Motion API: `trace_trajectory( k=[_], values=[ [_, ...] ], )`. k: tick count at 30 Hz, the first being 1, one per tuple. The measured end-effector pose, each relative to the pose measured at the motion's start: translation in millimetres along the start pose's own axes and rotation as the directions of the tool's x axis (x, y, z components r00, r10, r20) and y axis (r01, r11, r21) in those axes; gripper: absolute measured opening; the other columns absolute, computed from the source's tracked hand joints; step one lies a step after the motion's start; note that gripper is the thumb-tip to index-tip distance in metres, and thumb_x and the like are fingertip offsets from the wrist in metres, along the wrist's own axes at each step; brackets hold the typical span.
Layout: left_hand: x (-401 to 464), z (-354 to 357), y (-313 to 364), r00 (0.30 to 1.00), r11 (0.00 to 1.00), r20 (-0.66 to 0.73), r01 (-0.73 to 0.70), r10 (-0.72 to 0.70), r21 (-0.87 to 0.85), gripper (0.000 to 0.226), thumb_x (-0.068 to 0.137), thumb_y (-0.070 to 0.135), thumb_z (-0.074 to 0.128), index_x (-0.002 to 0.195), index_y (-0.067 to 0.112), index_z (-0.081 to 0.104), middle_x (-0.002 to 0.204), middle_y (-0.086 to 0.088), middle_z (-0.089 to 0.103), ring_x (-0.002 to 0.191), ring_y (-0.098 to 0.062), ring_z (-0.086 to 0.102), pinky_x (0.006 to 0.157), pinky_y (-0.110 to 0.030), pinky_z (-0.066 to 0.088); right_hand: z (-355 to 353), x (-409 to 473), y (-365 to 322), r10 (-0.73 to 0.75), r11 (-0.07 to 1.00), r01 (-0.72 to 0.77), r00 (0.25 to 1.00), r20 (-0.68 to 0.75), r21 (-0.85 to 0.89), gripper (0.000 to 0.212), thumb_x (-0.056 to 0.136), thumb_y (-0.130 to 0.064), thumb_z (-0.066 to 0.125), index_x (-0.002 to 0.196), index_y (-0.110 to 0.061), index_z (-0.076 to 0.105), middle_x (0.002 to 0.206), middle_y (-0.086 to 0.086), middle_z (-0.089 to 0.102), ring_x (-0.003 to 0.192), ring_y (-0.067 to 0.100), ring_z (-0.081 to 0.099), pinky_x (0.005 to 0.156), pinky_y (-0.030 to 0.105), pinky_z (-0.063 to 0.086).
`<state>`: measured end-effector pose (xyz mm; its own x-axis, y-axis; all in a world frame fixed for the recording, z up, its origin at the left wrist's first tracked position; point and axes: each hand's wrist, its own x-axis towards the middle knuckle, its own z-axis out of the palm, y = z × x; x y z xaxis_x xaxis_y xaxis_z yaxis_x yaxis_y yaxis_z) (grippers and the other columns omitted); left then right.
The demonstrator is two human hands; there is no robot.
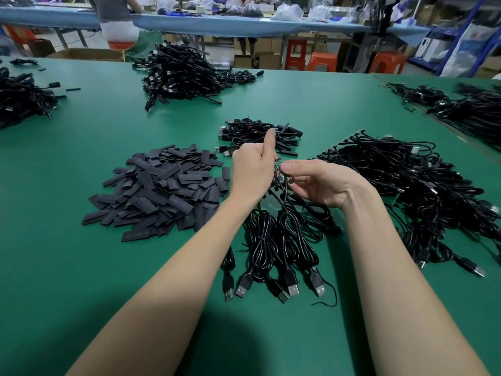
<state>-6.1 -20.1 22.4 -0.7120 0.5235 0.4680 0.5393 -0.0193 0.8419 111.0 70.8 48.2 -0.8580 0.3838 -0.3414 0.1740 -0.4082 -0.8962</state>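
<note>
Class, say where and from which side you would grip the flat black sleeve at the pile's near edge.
I would pinch the sleeve across its long edges, coming from above on the near side: it is thin and lies flat, and bare mat shows only there.

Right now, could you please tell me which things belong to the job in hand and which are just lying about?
In the job: left hand, right hand, circuit board both hold, USB cables beneath, pile of black sleeves.
Lying about: far cable heap, orange stools, cardboard box.
</note>
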Motion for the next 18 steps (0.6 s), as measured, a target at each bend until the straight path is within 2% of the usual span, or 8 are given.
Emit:
trace_trajectory(
  k=[3,5,10,14,16,18],
  values=[
    [-0.1,3.4,2.0,0.999,0.999,0.015,0.035,-0.034,-0.036,0.070,0.106,0.039,0.046,0.047,0.001,0.045,0.037,0.008,0.041,0.042,-0.008,0.038,0.055,-0.023,0.033,-1.8,-1.9,2.3,0.024,0.994,-0.024,1.000,-0.003,0.107,0.009,0.068,-0.010,0.077,0.076,-0.013,0.080,0.070,-0.001,0.071,0.056,0.005,0.066,0.051,0.013,0.054],
    [-1.0,5.7,3.7,0.998,0.997,0.032,0.053,-0.051,-0.052,0.068,0.106,0.039,0.045,0.044,0.011,0.043,0.034,0.011,0.039,0.040,-0.006,0.039,0.057,-0.025,0.034,-3.4,-2.9,3.4,0.020,0.990,-0.021,1.000,0.013,0.137,0.008,0.070,-0.010,0.075,0.071,-0.015,0.081,0.069,-0.003,0.072,0.055,0.004,0.067,0.050,0.013,0.054],
    [-2.4,7.5,6.9,0.995,0.989,0.022,0.095,-0.093,-0.111,0.067,0.106,0.039,0.044,0.045,0.012,0.045,0.034,0.011,0.039,0.041,-0.005,0.039,0.060,-0.029,0.037,-3.3,-2.4,6.8,0.003,0.981,-0.012,0.999,0.046,0.192,0.011,0.073,-0.009,0.071,0.070,-0.013,0.081,0.068,-0.003,0.073,0.053,0.003,0.067,0.049,0.012,0.054],
    [-4.9,9.6,7.4,0.996,0.984,-0.014,0.084,-0.087,-0.159,0.072,0.106,0.038,0.044,0.051,-0.007,0.048,0.038,0.010,0.040,0.045,-0.010,0.039,0.060,-0.030,0.038,-1.1,0.9,12.7,-0.009,0.963,0.000,0.999,0.031,0.268,0.011,0.074,-0.006,0.069,0.072,-0.008,0.080,0.069,0.000,0.072,0.049,0.004,0.065,0.046,0.012,0.052],
    [-4.9,9.8,6.9,0.997,0.989,-0.042,0.060,-0.066,-0.138,0.073,0.107,0.038,0.043,0.054,-0.012,0.045,0.042,0.002,0.039,0.047,-0.016,0.038,0.060,-0.033,0.038,-1.0,-0.1,8.2,-0.010,0.973,0.007,1.000,0.015,0.229,0.008,0.073,-0.007,0.071,0.079,-0.008,0.077,0.071,-0.001,0.071,0.050,0.003,0.064,0.048,0.012,0.053],
    [-3.8,10.5,6.1,0.997,0.993,-0.058,0.051,-0.057,-0.102,0.073,0.107,0.038,0.042,0.054,-0.013,0.043,0.046,-0.008,0.040,0.049,-0.023,0.039,0.062,-0.038,0.039,-1.1,-4.7,-2.5,-0.022,0.998,0.023,1.000,-0.006,0.059,0.013,0.070,-0.008,0.076,0.082,-0.011,0.076,0.072,-0.003,0.070,0.056,0.003,0.063,0.053,0.013,0.054]
  ],
)
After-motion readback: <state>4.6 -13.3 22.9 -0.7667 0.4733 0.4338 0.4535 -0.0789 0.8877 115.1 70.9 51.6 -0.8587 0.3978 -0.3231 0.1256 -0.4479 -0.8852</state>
